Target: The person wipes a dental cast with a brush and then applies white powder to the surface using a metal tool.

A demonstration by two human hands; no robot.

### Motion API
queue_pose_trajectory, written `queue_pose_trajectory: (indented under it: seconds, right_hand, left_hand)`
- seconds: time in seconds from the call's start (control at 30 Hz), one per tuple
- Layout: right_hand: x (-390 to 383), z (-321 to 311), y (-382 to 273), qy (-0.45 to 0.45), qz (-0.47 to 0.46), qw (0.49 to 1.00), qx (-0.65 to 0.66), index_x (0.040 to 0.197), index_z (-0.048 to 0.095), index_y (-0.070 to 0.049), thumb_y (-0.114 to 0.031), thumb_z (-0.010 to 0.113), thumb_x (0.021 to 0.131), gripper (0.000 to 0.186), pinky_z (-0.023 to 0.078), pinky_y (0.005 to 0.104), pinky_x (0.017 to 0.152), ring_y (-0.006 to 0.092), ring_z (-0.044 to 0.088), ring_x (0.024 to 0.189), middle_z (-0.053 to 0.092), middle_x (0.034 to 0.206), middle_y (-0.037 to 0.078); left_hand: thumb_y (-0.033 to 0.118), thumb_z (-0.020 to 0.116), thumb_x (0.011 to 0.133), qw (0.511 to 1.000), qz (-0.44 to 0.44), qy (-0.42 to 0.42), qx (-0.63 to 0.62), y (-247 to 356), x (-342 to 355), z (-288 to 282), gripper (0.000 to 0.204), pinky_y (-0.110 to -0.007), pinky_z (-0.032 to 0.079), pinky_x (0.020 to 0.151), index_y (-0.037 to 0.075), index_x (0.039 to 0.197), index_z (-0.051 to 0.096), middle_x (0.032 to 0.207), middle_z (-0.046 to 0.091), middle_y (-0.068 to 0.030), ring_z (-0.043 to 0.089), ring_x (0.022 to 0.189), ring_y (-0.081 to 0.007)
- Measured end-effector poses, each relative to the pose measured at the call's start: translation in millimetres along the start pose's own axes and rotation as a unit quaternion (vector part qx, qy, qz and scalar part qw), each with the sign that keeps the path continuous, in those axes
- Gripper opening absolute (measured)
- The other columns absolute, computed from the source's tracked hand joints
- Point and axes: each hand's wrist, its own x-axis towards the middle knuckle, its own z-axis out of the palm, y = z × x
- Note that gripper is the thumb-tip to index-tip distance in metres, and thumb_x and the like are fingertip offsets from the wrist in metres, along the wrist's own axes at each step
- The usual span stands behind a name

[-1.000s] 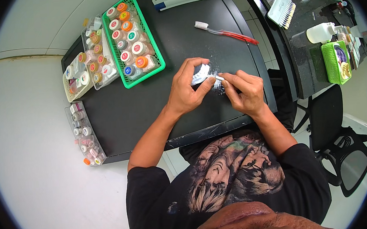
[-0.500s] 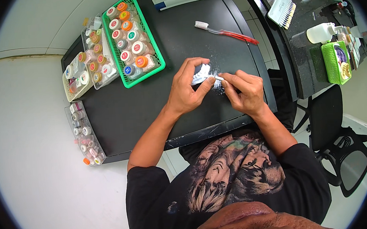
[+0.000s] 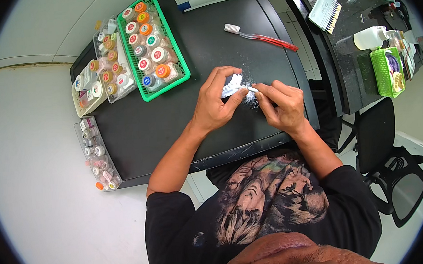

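Note:
My left hand (image 3: 215,100) is closed round a white, uneven piece like a plaster dental cast (image 3: 231,87), thumb along its near side and fingers curled over the far side. From the right, my right hand (image 3: 284,106) pinches a small, pale, slim piece (image 3: 252,89) between thumb and fingertips, its tip against or very near the cast. Too little of that slim piece shows to tell its kind. White powder (image 3: 251,100) lies scattered on the black table (image 3: 172,134) below and beyond both hands.
Beyond my hands lies a red-handled toothbrush (image 3: 262,39). A green basket (image 3: 188,75) of capped jars stands at the far left, beside clear trays (image 3: 120,95) of more jars. A rack (image 3: 211,2) sits at the far edge. Right stand a second counter (image 3: 360,89) and a black chair (image 3: 377,135).

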Motion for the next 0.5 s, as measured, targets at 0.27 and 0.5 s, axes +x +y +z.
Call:
queue_pose_trajectory:
  seconds: [0.27, 0.5]
  right_hand:
    - [0.2, -1.0, -0.6, -0.001, 0.001, 1.000, -0.003, 0.112, 0.087, -0.007, -0.007, 0.090, 0.094, 0.019, 0.049, 0.0402, 0.055, 0.0252, 0.063, 0.055, 0.061, 0.073, 0.005]
    - [-0.9, -0.2, -1.1, 0.002, 0.002, 1.000, -0.007, 0.112, 0.087, -0.007, -0.007, 0.090, 0.094, 0.018, 0.049, 0.0404, 0.055, 0.0255, 0.063, 0.055, 0.062, 0.074, 0.005]
  left_hand:
    - [0.019, 0.089, 0.104, 1.000, 0.010, 0.001, 0.003, 1.1, 1.1, -0.2, 0.042, -0.038, 0.060, 0.097, 0.001, 0.139, 0.074, 0.130, 0.076, -0.0170, 0.076, 0.110, -0.0298]
    - [0.017, 0.089, 0.103, 1.000, 0.015, 0.008, 0.008, 1.2, 0.6, 1.5, 0.041, -0.039, 0.060, 0.098, 0.001, 0.137, 0.074, 0.130, 0.076, -0.0179, 0.077, 0.111, -0.0313]
